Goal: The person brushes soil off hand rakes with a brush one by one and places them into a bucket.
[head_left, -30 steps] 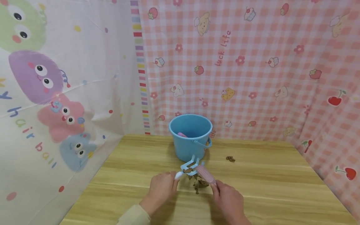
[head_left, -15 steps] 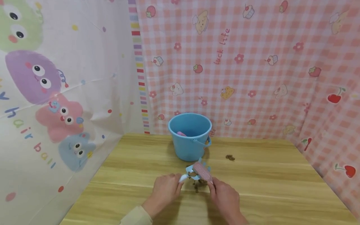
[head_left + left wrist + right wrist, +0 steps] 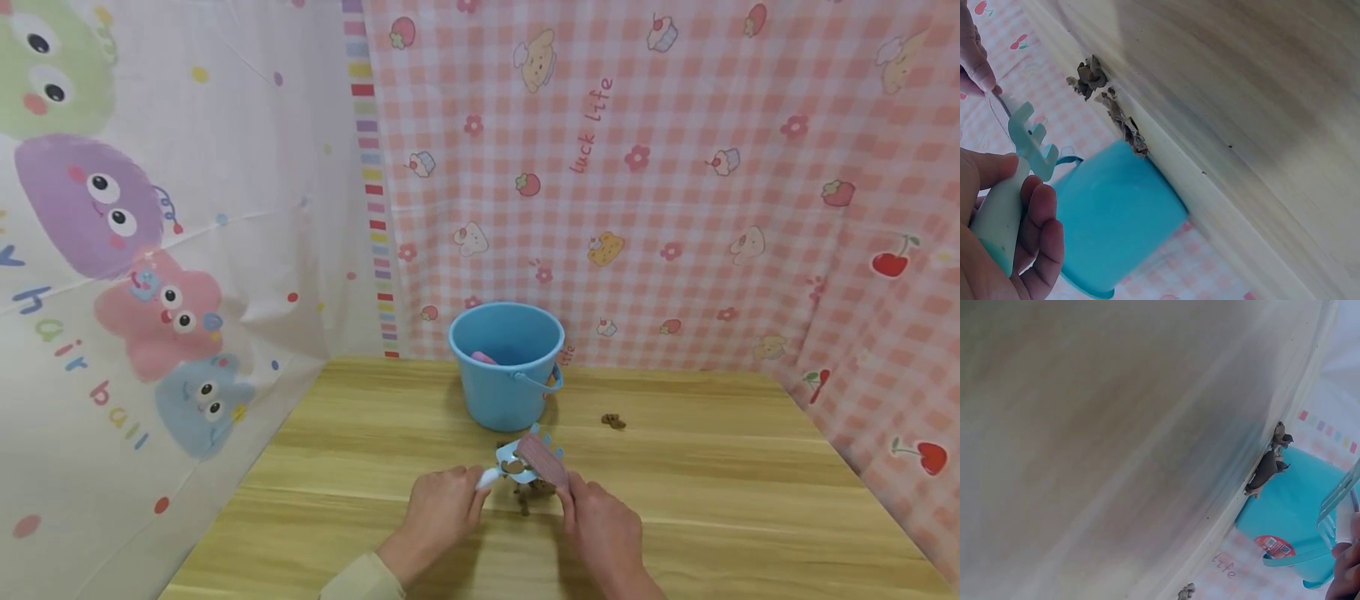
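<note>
My left hand (image 3: 442, 504) grips the white handle of a light-blue toy hand fork (image 3: 1032, 145), its thumb along the handle in the left wrist view. Brown crumpled pieces, like dry leaves, lie on the fork's head. My right hand (image 3: 603, 523) holds a pink flat-headed tool (image 3: 546, 461) with a dotted face; its exact kind is unclear. That tool's head overlaps the fork's head, partly hiding it. Whether the two touch I cannot tell. More dry leaves (image 3: 524, 505) lie on the table below both tools.
A blue bucket (image 3: 506, 402) stands upright just beyond the tools, with a pink object (image 3: 483, 357) inside and its handle hanging right. A lone leaf clump (image 3: 613, 422) lies right of it on the wooden table (image 3: 720, 475). Patterned cloths (image 3: 675, 208) hang behind and beside.
My left hand has moved the fork slightly right and nearer me. The pink tool has shifted left over the fork's head. Over the last half second both hands have barely moved.
</note>
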A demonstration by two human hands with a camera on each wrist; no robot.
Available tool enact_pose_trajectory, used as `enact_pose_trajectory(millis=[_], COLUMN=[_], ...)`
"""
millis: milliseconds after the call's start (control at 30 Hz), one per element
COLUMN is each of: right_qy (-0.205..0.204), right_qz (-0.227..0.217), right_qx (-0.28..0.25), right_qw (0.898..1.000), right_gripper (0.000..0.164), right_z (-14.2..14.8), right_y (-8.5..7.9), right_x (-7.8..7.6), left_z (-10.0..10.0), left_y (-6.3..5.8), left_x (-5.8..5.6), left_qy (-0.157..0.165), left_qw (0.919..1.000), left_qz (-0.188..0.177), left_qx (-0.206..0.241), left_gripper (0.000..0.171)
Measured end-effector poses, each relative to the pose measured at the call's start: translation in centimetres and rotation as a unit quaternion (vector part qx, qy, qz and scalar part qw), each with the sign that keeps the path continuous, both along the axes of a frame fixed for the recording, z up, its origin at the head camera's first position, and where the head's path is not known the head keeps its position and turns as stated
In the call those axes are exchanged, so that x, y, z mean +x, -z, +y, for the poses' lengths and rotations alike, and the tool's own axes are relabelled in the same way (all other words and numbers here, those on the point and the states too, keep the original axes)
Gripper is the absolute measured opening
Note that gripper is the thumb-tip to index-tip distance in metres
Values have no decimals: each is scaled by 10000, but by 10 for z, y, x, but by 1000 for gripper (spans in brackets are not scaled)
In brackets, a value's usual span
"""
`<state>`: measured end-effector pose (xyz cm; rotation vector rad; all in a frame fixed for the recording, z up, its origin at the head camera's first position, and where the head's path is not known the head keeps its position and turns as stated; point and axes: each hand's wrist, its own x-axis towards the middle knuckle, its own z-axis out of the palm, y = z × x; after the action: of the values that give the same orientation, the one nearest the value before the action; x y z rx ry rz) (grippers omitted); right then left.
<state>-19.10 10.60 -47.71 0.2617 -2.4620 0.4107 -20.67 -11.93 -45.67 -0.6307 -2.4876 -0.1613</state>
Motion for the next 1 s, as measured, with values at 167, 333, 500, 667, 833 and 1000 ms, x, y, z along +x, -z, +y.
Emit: enact_pose_trajectory(millis=[167, 333, 500, 667, 833, 1000], right_qy=[-5, 46, 98, 160, 166, 35], right_qz=[499, 630, 693, 911, 330, -861], right_qx=[273, 426, 565, 599, 64, -842], right_qw=[9984, 9971, 9959, 9939, 9993, 9927], right_gripper=[23, 24, 25, 25, 22, 23], right_z=[1, 2, 4, 7, 8, 3], right_y=[0, 0, 3, 5, 1, -9], right_x=[0, 0, -2, -3, 0, 3], left_z=[1, 1, 2, 1, 0, 0], left_y=[-1, -1, -1, 0, 1, -1], left_x=[0, 0, 1, 1, 0, -1], left_qy=[13, 18, -8, -15, -2, -21], left_qw=[10000, 9999, 9999, 9999, 9998, 9996], left_qz=[-56, -84, -123, -92, -144, -223], left_qx=[6, 60, 81, 124, 159, 148], left_gripper=[24, 24, 24, 26, 26, 22])
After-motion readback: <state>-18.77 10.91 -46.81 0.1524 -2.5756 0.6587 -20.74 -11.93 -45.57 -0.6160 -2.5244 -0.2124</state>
